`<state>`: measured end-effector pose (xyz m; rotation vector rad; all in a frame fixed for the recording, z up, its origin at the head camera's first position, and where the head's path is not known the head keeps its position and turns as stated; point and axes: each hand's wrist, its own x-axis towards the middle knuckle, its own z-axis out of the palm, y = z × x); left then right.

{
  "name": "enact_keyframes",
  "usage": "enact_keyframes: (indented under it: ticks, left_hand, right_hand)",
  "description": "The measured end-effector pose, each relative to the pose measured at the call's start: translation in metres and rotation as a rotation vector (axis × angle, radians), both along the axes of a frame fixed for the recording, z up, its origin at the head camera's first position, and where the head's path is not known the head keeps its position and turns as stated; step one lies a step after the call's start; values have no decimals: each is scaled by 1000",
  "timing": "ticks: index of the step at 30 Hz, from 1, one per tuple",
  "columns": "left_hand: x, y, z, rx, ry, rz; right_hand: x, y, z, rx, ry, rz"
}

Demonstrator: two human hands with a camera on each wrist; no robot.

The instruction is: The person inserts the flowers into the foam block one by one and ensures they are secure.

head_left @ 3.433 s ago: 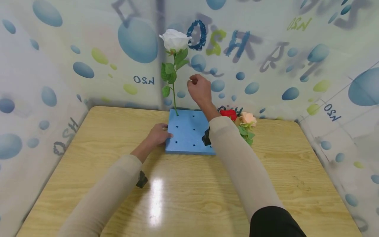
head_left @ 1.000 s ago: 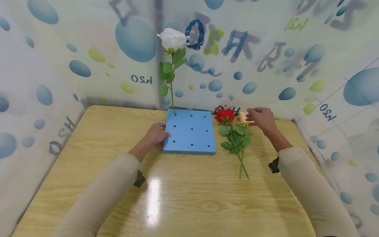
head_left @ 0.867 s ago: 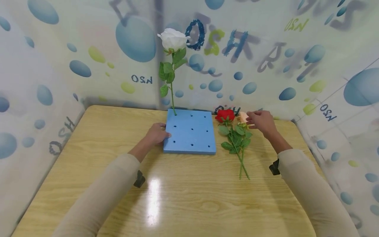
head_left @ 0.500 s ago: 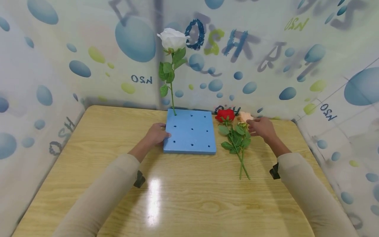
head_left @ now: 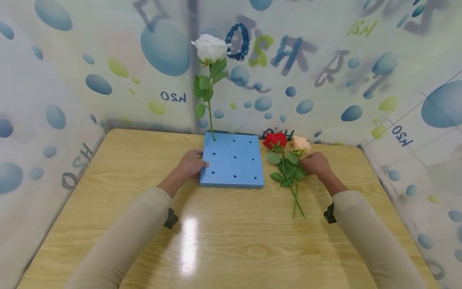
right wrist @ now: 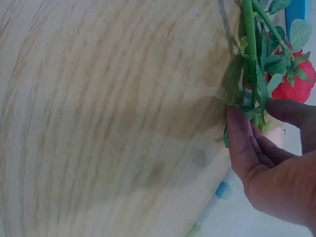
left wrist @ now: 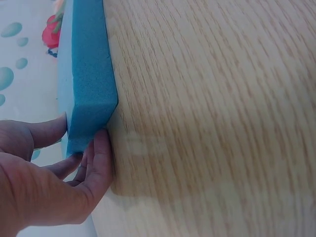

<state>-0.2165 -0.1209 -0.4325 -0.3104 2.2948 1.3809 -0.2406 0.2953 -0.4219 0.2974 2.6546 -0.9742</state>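
My left hand [head_left: 191, 163] holds the left edge of a blue foam board [head_left: 231, 164] with rows of small holes. In the left wrist view its thumb lies on the board's top face, the fingers [left wrist: 101, 155] against the side and lower edge. A white rose [head_left: 211, 48] stands upright in the board's back left hole. Right of the board, a red rose [head_left: 275, 140] and a peach rose [head_left: 300, 144] lie with crossed stems. My right hand [head_left: 315, 163] pinches the peach rose's stem [right wrist: 251, 44] just below the bloom, between thumb and fingers.
The wooden table [head_left: 231, 237] carries everything and ends at a patterned cloth wall [head_left: 126, 48] close behind the board. More cloth wall [head_left: 426, 160] stands along the right side.
My right hand has come from beside the white rose to the peach rose, then slid down from bloom to stem, its fingers closing there. The left hand has stayed on the board.
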Motion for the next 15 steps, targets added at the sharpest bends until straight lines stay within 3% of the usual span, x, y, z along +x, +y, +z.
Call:
enact_keyframes:
  ticks: [5,15]
  left_hand:
    - [1,2,-1,6,1,-2]
    - [0,1,-2,12,8,4]
  right_hand:
    - [1,0,-3,101,-3,15]
    - [0,-2,-7,111,43,56]
